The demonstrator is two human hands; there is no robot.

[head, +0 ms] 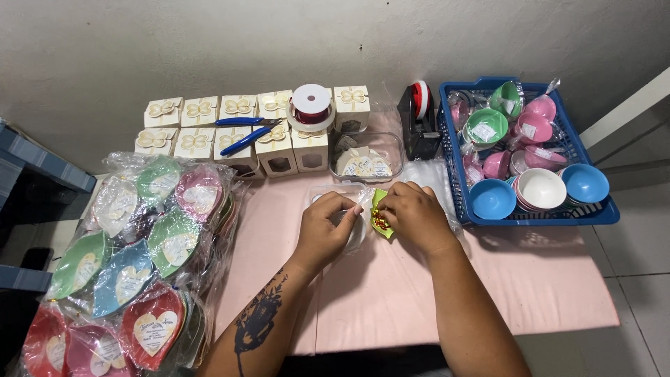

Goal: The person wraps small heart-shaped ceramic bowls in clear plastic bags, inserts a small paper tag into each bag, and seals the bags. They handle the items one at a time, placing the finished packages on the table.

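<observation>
Two hands at desk [530, 279] centre: left hand [324, 234] pinches clear wrapping [354, 234]; right hand [415, 213] closed on green dish [382, 213] holding candies. Beyond dish: clear tub [366, 162], then cream gift boxes [241, 129]. Right of dish: blue basket [593, 213] of bowls.

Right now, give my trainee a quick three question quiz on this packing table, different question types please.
1. True or false: the blue basket sits beside the right hand.
2. What lies across the cream gift boxes? A) blue-handled pliers B) a spoon C) a marker
3. Fill in: both hands meet at a small green ____ holding wrapped sweets.

Key: 1 true. 2 A, the blue-handled pliers. 3 dish; the green dish is between the right hand and the left hand.
</observation>
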